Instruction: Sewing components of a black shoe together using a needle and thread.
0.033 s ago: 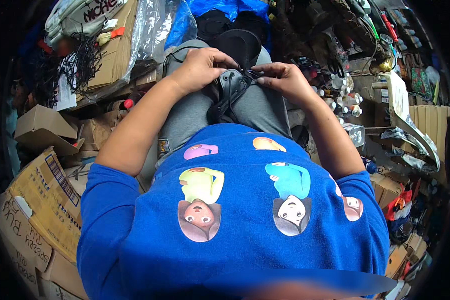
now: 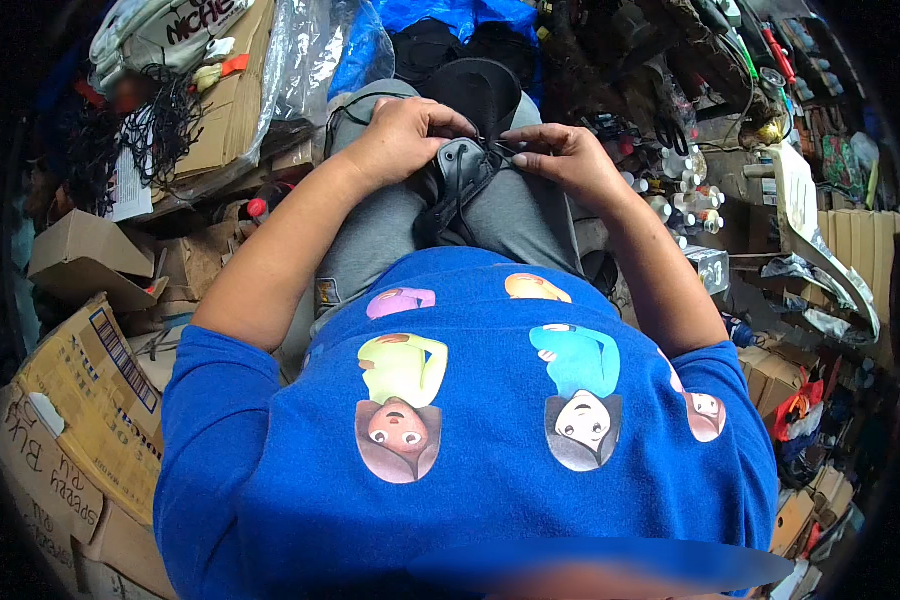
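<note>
Your shoe (image 2: 480, 88) lies in your lap, across the grey trousers (image 2: 370, 215), its grey flap (image 2: 449, 168) with eyelets turned toward you. Your left hand (image 2: 398, 138) is drawn in narrow at the flap's upper edge, thumb and forefinger close together. Your right hand (image 2: 568, 158) faces it, fingertips nearly closed at the other side; something thin seems to sit there, but you can't tell from here whether it is a lace end or a tool.

The likeliest trouble is a slip: a grip that small could lose a thin piece if the shoe shifts, and only your thighs appear to bear it. The dark lace (image 2: 460, 182) loops loosely below your fingers, so it could snag or twist under a careless pull. If the thin piece is sharp, your opposing fingertips are close enough to be pricked.
</note>
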Demonstrator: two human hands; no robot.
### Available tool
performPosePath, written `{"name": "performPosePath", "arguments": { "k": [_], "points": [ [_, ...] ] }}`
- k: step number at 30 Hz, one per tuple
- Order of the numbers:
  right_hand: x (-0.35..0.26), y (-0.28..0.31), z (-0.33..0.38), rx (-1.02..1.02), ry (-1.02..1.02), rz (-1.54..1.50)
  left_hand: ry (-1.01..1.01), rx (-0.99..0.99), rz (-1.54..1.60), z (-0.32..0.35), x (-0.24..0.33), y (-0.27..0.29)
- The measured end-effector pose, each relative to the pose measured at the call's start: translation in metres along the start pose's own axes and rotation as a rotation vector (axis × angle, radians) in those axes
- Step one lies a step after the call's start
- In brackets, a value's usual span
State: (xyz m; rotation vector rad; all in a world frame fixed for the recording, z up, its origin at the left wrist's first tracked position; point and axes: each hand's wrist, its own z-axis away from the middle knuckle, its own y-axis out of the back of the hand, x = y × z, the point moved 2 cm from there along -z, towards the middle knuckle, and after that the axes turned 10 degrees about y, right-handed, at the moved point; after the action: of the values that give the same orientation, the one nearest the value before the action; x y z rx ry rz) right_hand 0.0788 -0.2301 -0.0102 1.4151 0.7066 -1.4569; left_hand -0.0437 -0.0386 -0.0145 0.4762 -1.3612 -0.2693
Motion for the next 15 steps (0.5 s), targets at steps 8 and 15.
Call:
{"name": "performPosePath", "arguments": {
  "k": [8,15],
  "points": [
    [-0.001,-0.006,-0.007,0.082,0.012,-0.094,0.159,-0.031,0.063,-0.014,-0.008,-0.009],
    [0.001,-0.002,-0.018,0.055,0.040,0.092,0.092,-0.005,0.047,-0.013,0.004,-0.011]
  ]
}}
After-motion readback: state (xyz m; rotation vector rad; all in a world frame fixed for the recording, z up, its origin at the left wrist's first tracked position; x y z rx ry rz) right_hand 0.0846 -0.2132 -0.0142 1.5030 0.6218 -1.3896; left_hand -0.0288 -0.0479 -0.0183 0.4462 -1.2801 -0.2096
